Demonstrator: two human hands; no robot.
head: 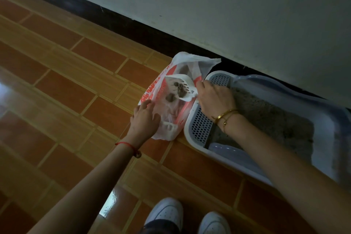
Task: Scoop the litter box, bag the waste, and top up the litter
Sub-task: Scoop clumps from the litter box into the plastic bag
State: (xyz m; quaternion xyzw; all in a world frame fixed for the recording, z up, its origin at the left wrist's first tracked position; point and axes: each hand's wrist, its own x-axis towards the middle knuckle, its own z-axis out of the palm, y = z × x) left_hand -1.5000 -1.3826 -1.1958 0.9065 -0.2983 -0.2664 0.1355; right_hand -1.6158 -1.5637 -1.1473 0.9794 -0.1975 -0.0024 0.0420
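Note:
A white plastic bag [167, 85] with red print lies open on the tiled floor, left of the litter box [191, 119]. My right hand [214, 99] grips the handle of a white slotted scoop [182, 85] held over the bag's mouth. Grey-brown waste clumps [179, 87] sit in the scoop, and another clump [169, 97] lies just below it, over the bag. My left hand [145, 118] rests on the bag's near edge with fingers spread. The box holds grey litter [266, 116] behind a perforated step.
The litter box stands against a pale wall [228, 15] with a dark skirting board. Orange and tan floor tiles [66, 81] spread to the left. My two white shoes [167, 213] are at the bottom edge, close to the box's near rim.

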